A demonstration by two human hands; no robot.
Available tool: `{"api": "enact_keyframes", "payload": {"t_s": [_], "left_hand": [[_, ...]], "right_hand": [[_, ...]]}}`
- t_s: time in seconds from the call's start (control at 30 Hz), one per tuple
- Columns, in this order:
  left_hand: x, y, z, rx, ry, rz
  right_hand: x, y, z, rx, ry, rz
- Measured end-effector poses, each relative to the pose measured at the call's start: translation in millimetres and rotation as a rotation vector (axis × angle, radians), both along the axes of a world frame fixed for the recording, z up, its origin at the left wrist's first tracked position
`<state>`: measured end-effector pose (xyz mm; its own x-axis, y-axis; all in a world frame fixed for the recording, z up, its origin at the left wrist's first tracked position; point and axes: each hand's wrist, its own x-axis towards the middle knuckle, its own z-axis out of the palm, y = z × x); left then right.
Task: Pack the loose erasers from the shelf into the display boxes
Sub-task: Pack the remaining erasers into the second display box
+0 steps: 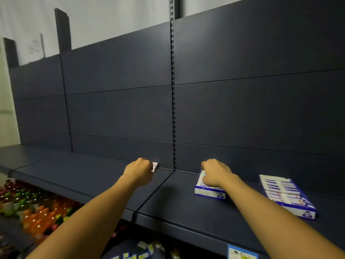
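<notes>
A: Nearest?
B: Blurred bottles [39,214] lower left, price tag [242,253] cut off on the shelf edge.
A: Hands?
B: Left hand [140,171] curled on loose erasers [155,166] at the back panel [119,113], mostly hidden. Right hand [214,172] reaches into the near display box [209,191]; fingers hidden, can't tell its grip.
A: Rest?
B: Second display box [287,197] full, far right on the dark shelf [177,199]. White wall [112,15] behind.

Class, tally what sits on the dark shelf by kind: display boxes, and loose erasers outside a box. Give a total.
Display boxes: 2, the near box and the far-right box
Loose erasers: 1 small stack, individual count unclear
Total: 3
</notes>
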<state>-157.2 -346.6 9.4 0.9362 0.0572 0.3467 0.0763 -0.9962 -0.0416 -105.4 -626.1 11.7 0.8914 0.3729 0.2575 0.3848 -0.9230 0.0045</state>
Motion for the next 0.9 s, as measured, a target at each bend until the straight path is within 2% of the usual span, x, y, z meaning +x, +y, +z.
{"api": "enact_keyframes", "payload": {"t_s": [0.27, 0.5, 0.9], "left_hand": [[-28, 79, -7, -0.049, -0.030, -0.022], [-42, 136, -17, -0.049, 0.033, -0.014], [-7, 192, -35, -0.073, 0.072, -0.028]], "right_hand": [[-28, 91, -7, -0.039, 0.024, 0.017], [-33, 149, -15, -0.042, 0.020, 0.040], [8, 216, -25, -0.074, 0.038, 0.071]]}}
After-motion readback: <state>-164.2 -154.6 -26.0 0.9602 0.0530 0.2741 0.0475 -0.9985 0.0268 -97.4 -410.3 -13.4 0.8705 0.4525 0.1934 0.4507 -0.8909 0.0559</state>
